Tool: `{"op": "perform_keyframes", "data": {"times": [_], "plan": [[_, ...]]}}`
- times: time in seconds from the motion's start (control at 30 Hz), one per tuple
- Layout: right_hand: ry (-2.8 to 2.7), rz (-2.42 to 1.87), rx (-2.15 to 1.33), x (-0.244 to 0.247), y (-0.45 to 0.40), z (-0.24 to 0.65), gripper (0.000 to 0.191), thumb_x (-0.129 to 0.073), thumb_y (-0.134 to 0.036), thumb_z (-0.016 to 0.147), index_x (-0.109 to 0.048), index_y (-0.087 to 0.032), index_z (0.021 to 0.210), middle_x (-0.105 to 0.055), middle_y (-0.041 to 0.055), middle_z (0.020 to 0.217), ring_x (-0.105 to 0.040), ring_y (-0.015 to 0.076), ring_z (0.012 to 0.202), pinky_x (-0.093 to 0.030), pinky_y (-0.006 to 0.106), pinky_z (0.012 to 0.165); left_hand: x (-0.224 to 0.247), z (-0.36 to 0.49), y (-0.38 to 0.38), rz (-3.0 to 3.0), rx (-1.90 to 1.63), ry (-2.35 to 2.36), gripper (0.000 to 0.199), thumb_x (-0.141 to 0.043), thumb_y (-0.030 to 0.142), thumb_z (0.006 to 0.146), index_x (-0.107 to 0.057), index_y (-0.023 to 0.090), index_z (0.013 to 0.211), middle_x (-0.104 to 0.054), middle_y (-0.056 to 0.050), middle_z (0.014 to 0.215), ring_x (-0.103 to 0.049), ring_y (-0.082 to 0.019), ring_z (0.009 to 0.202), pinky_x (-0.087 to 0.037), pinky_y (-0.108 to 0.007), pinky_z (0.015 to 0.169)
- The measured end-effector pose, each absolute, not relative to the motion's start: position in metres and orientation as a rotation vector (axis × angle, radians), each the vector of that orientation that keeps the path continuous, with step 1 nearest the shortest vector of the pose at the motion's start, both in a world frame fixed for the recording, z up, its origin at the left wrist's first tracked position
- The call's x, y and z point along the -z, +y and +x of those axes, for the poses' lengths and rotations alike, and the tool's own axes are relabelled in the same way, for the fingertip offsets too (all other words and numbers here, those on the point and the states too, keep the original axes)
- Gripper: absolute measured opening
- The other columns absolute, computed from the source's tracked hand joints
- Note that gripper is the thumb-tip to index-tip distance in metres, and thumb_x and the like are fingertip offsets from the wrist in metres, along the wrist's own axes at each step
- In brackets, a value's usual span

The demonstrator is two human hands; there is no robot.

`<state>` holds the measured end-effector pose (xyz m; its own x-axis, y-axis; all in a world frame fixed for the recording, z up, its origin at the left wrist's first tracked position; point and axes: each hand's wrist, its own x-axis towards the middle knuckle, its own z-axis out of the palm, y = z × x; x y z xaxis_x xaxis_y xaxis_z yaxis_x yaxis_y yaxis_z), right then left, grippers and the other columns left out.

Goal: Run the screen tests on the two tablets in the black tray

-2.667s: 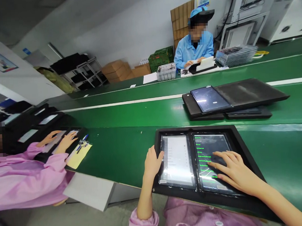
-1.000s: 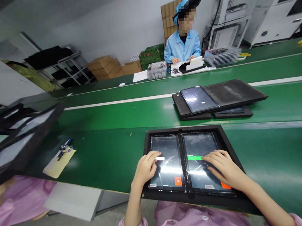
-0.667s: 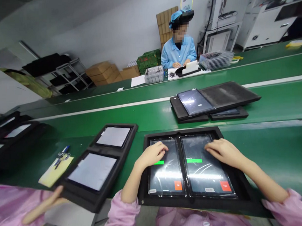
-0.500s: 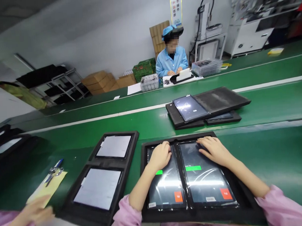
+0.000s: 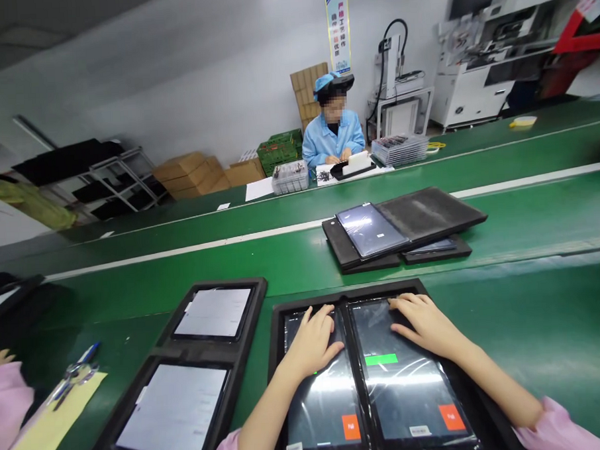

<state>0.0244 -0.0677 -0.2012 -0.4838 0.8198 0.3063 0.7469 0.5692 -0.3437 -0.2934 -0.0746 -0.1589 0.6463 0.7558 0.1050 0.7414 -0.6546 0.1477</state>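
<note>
In front of me a black foam tray holds two tablets side by side, both in clear film with dark screens and orange patches. My left hand rests over the upper part of the left tablet, its fingers spread and holding nothing. Fingers apart too, my right hand touches the upper part of the right tablet, where a green bar shows. To the left lies a second foam tray with a smaller-looking tablet and a nearer tablet, both with pale, lit screens.
Farther back, foam trays are stacked with a film-covered tablet on top. A yellow paper and a blue pen lie left, near another person's pink sleeve. A co-worker in blue sits across the green bench.
My left fingers have opened from a curled pose and spread over the left tablet. My right hand stays nearly in place. The other person's hand at left has moved away. The view has shifted slightly.
</note>
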Motion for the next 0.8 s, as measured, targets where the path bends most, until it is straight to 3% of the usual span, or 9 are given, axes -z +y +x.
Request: {"op": "perform_keyframes", "data": {"times": [0.1, 0.17, 0.23, 0.3, 0.47, 0.6, 0.8], "plan": [[-2.367, -1.236, -0.307, 0.2, -0.069, 0.026, 0.008, -0.051, -0.027, 0.099, -0.054, -0.021, 0.103, -0.066, 0.0092, 0.102, -0.06, 0.0257, 0.095, -0.046, 0.042, 0.086, 0.159, -0.294, -0.076, 2.784, -0.23, 1.174, 0.015, -0.058, 0.033, 0.095, -0.05, 0.021, 0.092, -0.063, -0.012, 0.13, -0.058, -0.031, 0.126, -0.039, -0.054, 0.111], [-2.356, -1.209, -0.329, 0.198, -0.07, 0.028, 0.008, -0.048, -0.027, 0.101, -0.053, -0.021, 0.098, -0.064, 0.0065, 0.092, -0.059, 0.0237, 0.086, -0.045, 0.039, 0.081, 0.158, -0.295, -0.076, 2.767, -0.253, 1.161, 0.012, -0.054, 0.03, 0.096, -0.05, 0.021, 0.091, -0.069, -0.008, 0.108, -0.067, -0.025, 0.101, -0.045, -0.048, 0.102], [-2.316, -1.218, -0.293, 0.198, -0.07, 0.029, 0.011, -0.046, -0.026, 0.102, -0.053, -0.021, 0.095, -0.062, 0.0053, 0.087, -0.057, 0.0233, 0.082, -0.043, 0.038, 0.077, 0.158, -0.296, -0.075, 2.739, -0.294, 1.181, 0.011, -0.048, 0.027, 0.098, -0.05, 0.021, 0.089, -0.068, -0.002, 0.087, -0.065, -0.019, 0.076, -0.047, -0.04, 0.09], [-2.241, -1.268, -0.227, 0.199, -0.068, 0.029, 0.014, -0.043, -0.024, 0.102, -0.055, -0.021, 0.094, -0.061, 0.0059, 0.086, -0.055, 0.0239, 0.083, -0.042, 0.038, 0.076, 0.159, -0.298, -0.073, 2.728, -0.329, 1.236, 0.015, -0.043, 0.025, 0.099, -0.051, 0.022, 0.087, -0.065, 0.0, 0.078, -0.06, -0.017, 0.068, -0.046, -0.037, 0.083], [-2.155, -1.344, -0.136, 0.21, -0.065, 0.03, 0.029, -0.037, -0.012, 0.098, -0.065, -0.021, 0.097, -0.059, 0.0092, 0.093, -0.055, 0.026, 0.092, -0.043, 0.039, 0.077, 0.16, -0.302, -0.068, 2.674, -0.36, 1.463, 0.023, -0.037, 0.024, 0.102, -0.058, 0.02, 0.092, -0.067, -0.003, 0.089, -0.061, -0.019, 0.078, -0.04, -0.041, 0.088], [-2.195, -1.352, -0.068, 0.215, -0.065, 0.031, 0.031, -0.042, -0.013, 0.097, -0.072, -0.021, 0.098, -0.058, 0.012, 0.1, -0.054, 0.0284, 0.099, -0.044, 0.04, 0.078, 0.158, -0.303, -0.069, 2.657, -0.381, 1.531, 0.028, -0.038, 0.027, 0.102, -0.066, 0.024, 0.105, -0.062, -0.003, 0.093, -0.06, -0.02, 0.088, -0.035, -0.046, 0.095], [-2.149, -1.389, -0.058, 0.218, -0.063, 0.029, 0.028, -0.039, -0.017, 0.099, -0.066, -0.02, 0.106, -0.06, 0.0113, 0.104, -0.055, 0.0268, 0.099, -0.046, 0.039, 0.081, 0.16, -0.306, -0.063, 2.589, -0.554, 1.653, 0.032, -0.035, 0.034, 0.102, -0.059, 0.019, 0.086, -0.06, -0.01, 0.104, -0.056, -0.025, 0.098, -0.039, -0.05, 0.095]]}}
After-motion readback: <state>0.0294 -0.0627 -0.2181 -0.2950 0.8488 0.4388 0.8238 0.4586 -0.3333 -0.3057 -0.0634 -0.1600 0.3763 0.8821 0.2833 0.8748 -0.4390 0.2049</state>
